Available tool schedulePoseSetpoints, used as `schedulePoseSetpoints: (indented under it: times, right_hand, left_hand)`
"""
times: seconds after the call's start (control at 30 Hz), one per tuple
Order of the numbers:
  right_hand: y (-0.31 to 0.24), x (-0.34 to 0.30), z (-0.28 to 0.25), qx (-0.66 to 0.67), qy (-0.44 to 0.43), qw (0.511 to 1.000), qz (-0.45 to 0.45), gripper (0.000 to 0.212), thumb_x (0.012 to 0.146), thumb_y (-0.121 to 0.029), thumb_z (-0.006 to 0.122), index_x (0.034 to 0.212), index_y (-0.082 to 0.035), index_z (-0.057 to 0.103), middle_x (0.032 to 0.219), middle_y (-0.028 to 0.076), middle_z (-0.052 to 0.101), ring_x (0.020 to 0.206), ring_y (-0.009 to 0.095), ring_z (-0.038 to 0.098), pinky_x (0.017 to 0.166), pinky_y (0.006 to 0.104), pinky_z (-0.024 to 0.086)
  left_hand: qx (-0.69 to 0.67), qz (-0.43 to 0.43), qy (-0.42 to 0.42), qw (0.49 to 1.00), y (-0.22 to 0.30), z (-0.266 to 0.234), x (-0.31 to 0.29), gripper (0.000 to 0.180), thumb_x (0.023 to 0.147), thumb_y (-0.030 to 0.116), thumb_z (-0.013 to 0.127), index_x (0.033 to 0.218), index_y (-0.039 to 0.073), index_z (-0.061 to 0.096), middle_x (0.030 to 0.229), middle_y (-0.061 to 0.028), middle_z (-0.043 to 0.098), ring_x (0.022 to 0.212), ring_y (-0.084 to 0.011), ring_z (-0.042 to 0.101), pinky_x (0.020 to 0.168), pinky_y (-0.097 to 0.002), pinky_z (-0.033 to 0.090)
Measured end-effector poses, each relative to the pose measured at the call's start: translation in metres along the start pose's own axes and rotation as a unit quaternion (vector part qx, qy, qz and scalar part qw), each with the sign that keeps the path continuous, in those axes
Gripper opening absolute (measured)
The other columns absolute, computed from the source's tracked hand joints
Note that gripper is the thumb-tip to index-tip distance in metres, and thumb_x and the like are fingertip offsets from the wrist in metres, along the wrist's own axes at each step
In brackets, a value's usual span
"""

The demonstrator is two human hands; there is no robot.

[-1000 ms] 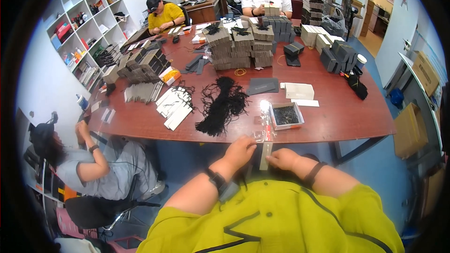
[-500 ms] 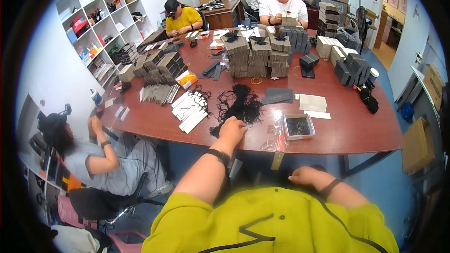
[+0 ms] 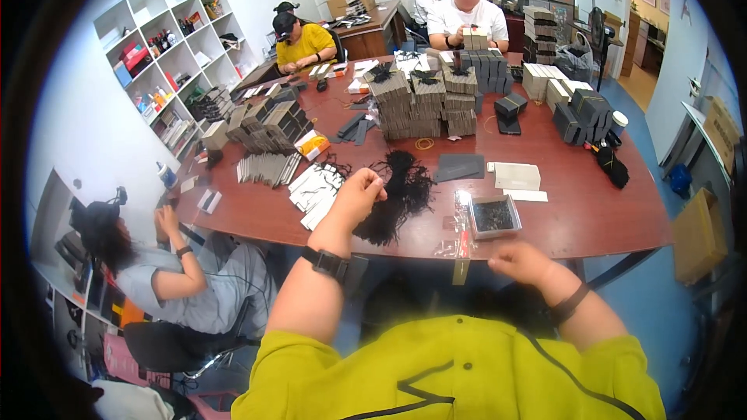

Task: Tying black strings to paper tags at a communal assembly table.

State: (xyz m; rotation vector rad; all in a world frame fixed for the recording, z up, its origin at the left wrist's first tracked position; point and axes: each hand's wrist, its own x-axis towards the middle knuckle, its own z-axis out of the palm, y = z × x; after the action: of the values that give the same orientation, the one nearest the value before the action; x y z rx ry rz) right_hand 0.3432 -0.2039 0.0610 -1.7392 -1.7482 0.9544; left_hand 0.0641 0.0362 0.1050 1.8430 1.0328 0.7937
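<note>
My left hand (image 3: pixel 359 196) is over the left side of a tangled heap of black cords (image 3: pixel 405 194), its fingers curled together. Whether a cord is pinched in them is too small to tell. My right hand (image 3: pixel 523 263) hangs just off the front edge of the table, thumb and fingers closed; anything between them is hidden. Beyond that hand stands a clear-sided tray (image 3: pixel 516 227) with small dark pieces in it. White strip tags (image 3: pixel 313 190), some with black cords on them, lie spread left of the heap.
Tall stacks of grey card pieces (image 3: pixel 393 107) stand mid-table, with more bundles (image 3: pixel 268 120) to the left. Dark grey sheets (image 3: pixel 459 167) and a beige card piece (image 3: pixel 517 175) lie beyond the tray. A co-worker (image 3: pixel 187 264) sits at left; others sit across the table.
My left hand has moved away from me and to the left, up from the near end of the cord heap. My right hand has come up closer to the table edge.
</note>
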Motion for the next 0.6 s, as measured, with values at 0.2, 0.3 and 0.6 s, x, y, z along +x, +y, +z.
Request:
schedulePoseSetpoints:
  times: [0.2, 0.3, 0.6]
  right_hand:
    - [-0.071, 0.046, -0.013, 0.019, 0.207, 0.940, -0.269, 0.038, 0.088, -0.016, 0.055, 0.124, -0.004, 0.048, 0.122, 0.015, 0.054, 0.116, 0.026, 0.049, 0.097, 0.0345, 0.038]
    - [-0.091, 0.067, 0.008, 0.069, 0.189, 0.939, -0.279, 0.047, 0.088, -0.016, 0.055, 0.132, -0.006, 0.040, 0.126, 0.016, 0.051, 0.121, 0.025, 0.045, 0.100, 0.0341, 0.035]
    - [-0.053, 0.091, 0.055, 0.286, 0.057, 0.948, -0.129, 0.020, 0.094, -0.021, 0.049, 0.097, -0.004, 0.059, 0.089, 0.001, 0.060, 0.087, 0.011, 0.055, 0.079, 0.0268, 0.044]
  left_hand:
    - [-0.254, 0.059, -0.177, 0.949, 0.083, 0.007, -0.038, 0.017, 0.088, 0.008, 0.054, 0.104, 0.003, 0.056, 0.079, -0.0037, 0.061, 0.074, -0.0116, 0.061, 0.070, -0.0248, 0.048]
    - [-0.223, 0.062, -0.180, 0.956, 0.078, 0.030, -0.043, 0.016, 0.089, 0.008, 0.053, 0.103, 0.002, 0.057, 0.083, -0.0059, 0.063, 0.078, -0.0128, 0.061, 0.072, -0.0258, 0.048]
    - [-0.346, 0.090, -0.059, 0.932, 0.056, 0.023, -0.074, 0.010, 0.087, 0.003, 0.056, 0.096, -0.001, 0.057, 0.093, -0.0123, 0.065, 0.089, -0.0189, 0.063, 0.082, -0.0293, 0.049]
